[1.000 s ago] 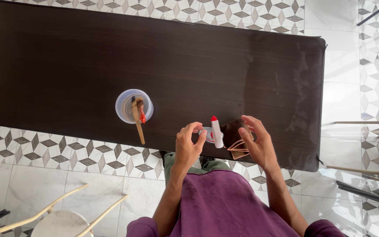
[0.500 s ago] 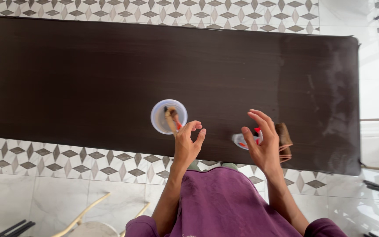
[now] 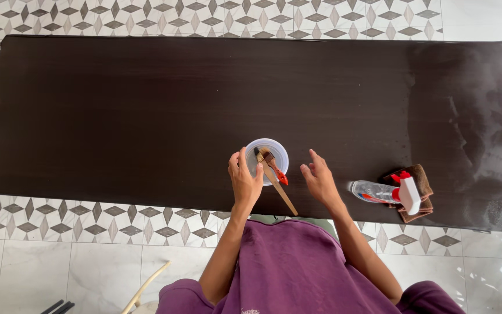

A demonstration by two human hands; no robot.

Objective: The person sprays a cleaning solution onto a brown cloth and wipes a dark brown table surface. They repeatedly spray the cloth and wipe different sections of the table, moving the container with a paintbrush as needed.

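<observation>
Your left hand [image 3: 245, 181] rests against the left side of the white cup [image 3: 267, 160], with the fingers loosely curved around its wall. This looks more like steadying the cup than a firm grasp; you do not lift it. The cup stands on the dark table [image 3: 146, 116], close to the near edge and directly in front of you.

Two brushes stand inside the cup and lean to the right: a long one with a wooden handle [image 3: 277, 189], whose end reaches over the rim toward the near edge, and a shorter one with a red handle [image 3: 277, 172]. They lean because the cup is low and the handles are long.

Your right hand [image 3: 319, 181] hovers just to the right of the handles, with the fingers spread apart and nothing held.

Farther right, well apart from both hands, a clear spray bottle [image 3: 387, 193] with a red and white head lies on its side, partly on a folded brown cloth [image 3: 418, 173].
</observation>
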